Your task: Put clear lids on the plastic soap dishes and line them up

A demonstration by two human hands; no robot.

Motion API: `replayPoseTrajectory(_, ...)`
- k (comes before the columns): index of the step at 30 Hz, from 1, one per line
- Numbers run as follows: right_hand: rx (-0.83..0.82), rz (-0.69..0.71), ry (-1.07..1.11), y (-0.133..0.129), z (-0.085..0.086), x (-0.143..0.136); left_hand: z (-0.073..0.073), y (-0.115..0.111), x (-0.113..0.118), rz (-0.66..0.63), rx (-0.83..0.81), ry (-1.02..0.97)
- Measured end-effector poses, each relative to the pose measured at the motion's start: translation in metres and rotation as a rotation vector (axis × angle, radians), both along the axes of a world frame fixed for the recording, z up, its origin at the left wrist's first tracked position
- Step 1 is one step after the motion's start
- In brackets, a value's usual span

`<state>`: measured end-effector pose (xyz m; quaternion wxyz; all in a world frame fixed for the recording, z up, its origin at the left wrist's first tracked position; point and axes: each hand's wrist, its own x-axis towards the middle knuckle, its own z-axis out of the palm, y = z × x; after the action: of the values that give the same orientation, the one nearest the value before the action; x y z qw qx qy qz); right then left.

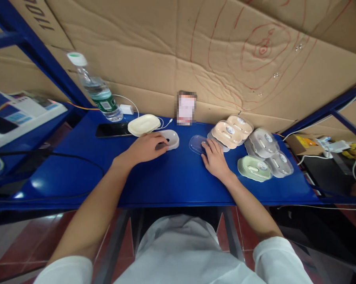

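The step seems to be handling: the white dish (174, 139) lies under the left hand (148, 146), whose grip I cannot tell; the right hand's (216, 161) grip is loose, fingers over the clear cover (196, 144). Lifting either calls for an edge pinch.

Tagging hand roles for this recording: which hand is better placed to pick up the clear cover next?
Probably the right hand: it is at the clear cover, while the left hand is farther off, at the white dish.
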<state>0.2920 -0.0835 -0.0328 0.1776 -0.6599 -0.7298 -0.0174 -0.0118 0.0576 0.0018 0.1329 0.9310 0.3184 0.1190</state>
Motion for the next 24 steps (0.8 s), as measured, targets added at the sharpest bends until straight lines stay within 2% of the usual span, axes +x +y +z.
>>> replayPoseTrajectory(2, 0.024, 0.037, -0.016, -0.001, 0.003, -0.004, 0.000, 0.004, -0.003, 0.091, 0.049, -0.066)
replayPoseTrajectory(5, 0.025, 0.150, -0.026, -0.004, 0.007, -0.010, -0.004, 0.010, -0.007, 0.380, 0.177, -0.125)
replayPoseTrajectory(7, 0.008, 0.231, -0.039, -0.006, 0.009, -0.014, -0.007, 0.015, -0.013, 0.564, 0.188, -0.091)
replayPoseTrajectory(8, -0.001, 0.263, -0.046, -0.007, 0.010, -0.017, -0.009, 0.018, -0.017, 0.609, 0.158, -0.065)
replayPoseTrajectory(10, -0.015, 0.313, -0.063, -0.009, 0.011, -0.021, -0.010, 0.022, -0.022, 0.609, 0.085, -0.015)
replayPoseTrajectory(13, -0.020, 0.357, -0.099, -0.012, 0.012, -0.028, -0.009, 0.013, -0.022, 0.510, 0.054, 0.039)
replayPoseTrajectory(16, -0.018, 0.417, -0.116, -0.014, 0.012, -0.034, -0.009, -0.018, -0.021, 0.421, 0.041, 0.080)
replayPoseTrajectory(19, -0.015, 0.482, -0.101, -0.015, 0.014, -0.038, -0.013, -0.054, -0.030, 0.354, 0.040, 0.071)
replayPoseTrajectory(24, -0.034, 0.479, -0.056, -0.017, 0.018, -0.040, -0.021, -0.092, -0.060, 0.458, 0.134, 0.031)
